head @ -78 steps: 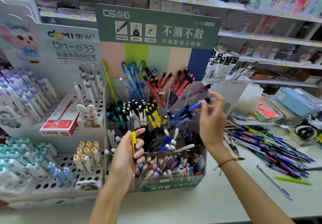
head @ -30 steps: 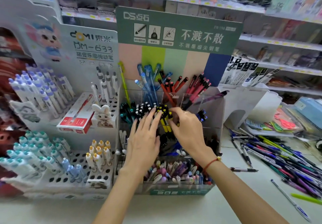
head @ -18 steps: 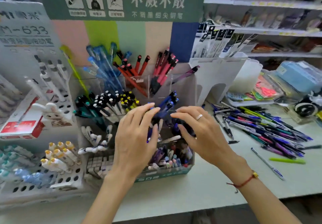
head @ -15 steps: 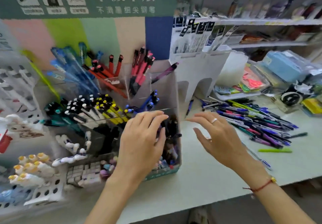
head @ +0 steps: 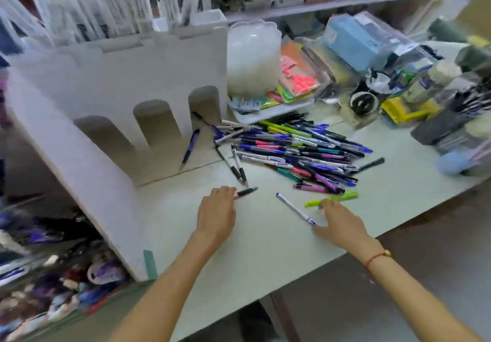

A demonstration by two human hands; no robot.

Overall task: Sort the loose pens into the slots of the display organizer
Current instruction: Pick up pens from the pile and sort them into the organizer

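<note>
Pens (head: 292, 150) lie heaped, many-coloured; left hand (head: 216, 212) pinches a black pen (head: 245, 192), right hand (head: 338, 224) touches a lime pen (head: 332, 199).

Your arms are bare, with no sleeves. You wear a red string bracelet (head: 375, 258) with a small gold bead on your right wrist.

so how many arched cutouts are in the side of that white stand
3. The lowest arch is nearest the camera, the middle arch is further back, and the far arch is beside the pen pile. Others may be hidden.
</note>
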